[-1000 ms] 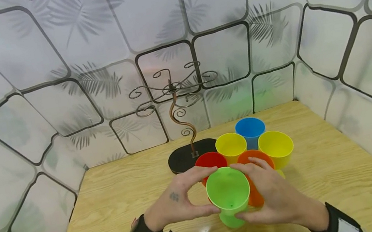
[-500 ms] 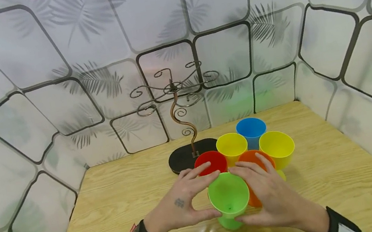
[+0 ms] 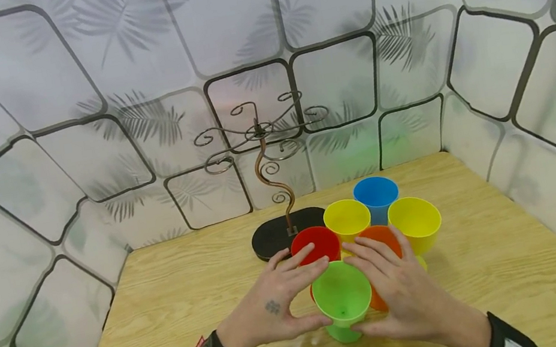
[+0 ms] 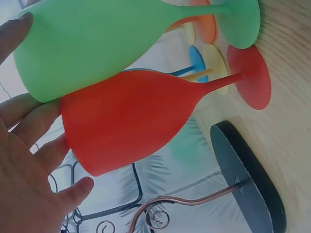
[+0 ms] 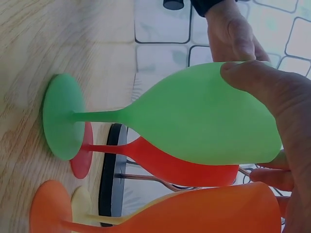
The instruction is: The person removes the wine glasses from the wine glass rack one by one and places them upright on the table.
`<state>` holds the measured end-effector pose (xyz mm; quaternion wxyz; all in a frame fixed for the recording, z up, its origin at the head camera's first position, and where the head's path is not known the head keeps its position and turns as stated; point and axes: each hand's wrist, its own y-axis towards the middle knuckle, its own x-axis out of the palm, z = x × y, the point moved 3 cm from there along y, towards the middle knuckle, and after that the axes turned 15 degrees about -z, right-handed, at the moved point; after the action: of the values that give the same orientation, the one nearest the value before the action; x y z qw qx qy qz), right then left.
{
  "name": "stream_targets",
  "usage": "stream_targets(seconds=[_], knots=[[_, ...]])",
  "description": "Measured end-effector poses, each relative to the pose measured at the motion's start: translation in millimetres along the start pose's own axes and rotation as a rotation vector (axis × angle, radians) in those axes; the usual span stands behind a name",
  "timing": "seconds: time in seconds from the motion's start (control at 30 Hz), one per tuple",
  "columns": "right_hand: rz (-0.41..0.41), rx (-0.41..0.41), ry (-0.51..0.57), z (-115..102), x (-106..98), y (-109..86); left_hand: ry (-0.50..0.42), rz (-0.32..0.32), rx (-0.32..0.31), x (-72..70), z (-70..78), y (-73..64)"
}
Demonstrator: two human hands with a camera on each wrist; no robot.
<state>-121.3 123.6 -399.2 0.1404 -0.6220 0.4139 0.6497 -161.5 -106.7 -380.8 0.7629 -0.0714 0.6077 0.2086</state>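
A green plastic goblet (image 3: 342,292) stands upright at the front of a cluster of goblets, its foot on the table in the right wrist view. My left hand (image 3: 276,304) holds its bowl near the rim from the left, thumb in front and index finger behind. From the right, my right hand (image 3: 405,293) holds the same bowl, with its thumb (image 5: 248,80) on the near side. Close behind the fingers are a red goblet (image 4: 131,121) and an orange goblet (image 5: 209,208). Some left fingers extend over the red goblet's rim in the head view.
Behind stand two yellow goblets (image 3: 346,217) and a blue goblet (image 3: 375,191). To their left is a curly metal rack (image 3: 273,180) on a black oval base (image 3: 272,238). Patterned walls (image 3: 153,144) border the wooden table (image 3: 176,287) at the back and sides.
The green goblet has shifted slightly toward me and its rim sits a little lower. Both hands moved with it, and their other fingers have spread and lifted a bit.
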Motion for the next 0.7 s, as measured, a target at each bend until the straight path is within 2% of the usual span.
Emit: stream_targets(seconds=[0.3,0.7], knots=[[-0.034,0.033,-0.039,-0.2,2.2,-1.0,-0.07,-0.019,-0.039,6.4,-0.1,0.3],[-0.027,0.039,-0.07,1.3,-1.0,0.1,-0.001,0.02,-0.024,6.4,-0.4,2.5]])
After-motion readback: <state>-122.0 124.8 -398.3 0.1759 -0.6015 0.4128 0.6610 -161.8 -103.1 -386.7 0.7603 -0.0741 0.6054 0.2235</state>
